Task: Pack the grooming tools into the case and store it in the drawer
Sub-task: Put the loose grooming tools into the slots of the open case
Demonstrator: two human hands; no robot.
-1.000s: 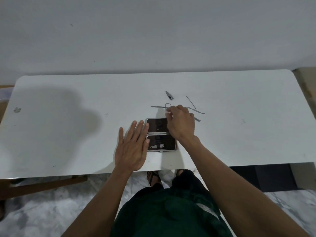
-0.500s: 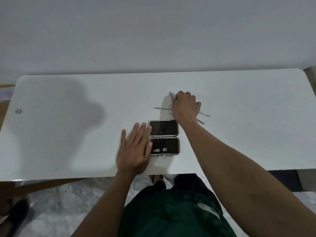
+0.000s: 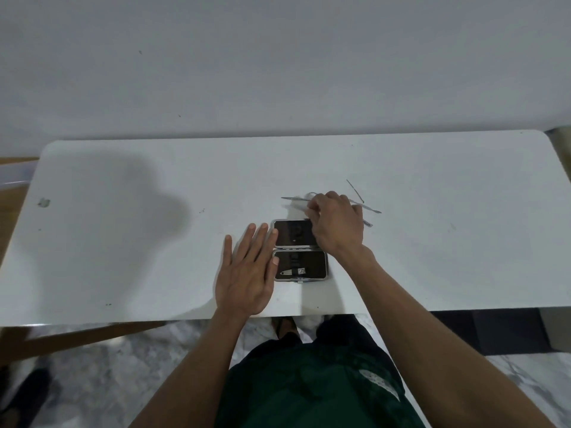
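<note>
— What do we see on the white counter (image 3: 123,242)?

— An open case (image 3: 300,250) with dark lining, a small clipper (image 3: 292,271) in its near half. Our left hand (image 3: 247,273) lies flat, fingers (image 3: 262,239) spread, touching the case's left edge.

— And our right hand (image 3: 336,223)?

— Curled over the far half, pinching among thin metal tools (image 3: 367,207); one slim pick (image 3: 354,190) lies apart.

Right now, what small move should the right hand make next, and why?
Probably bring the right hand back over the open case and lay what it pinches into a free slot. Its fingers are closed above the far half, though the item is hidden. Only one tool sits in the near half, and the left hand lies flat beside the case.
</note>
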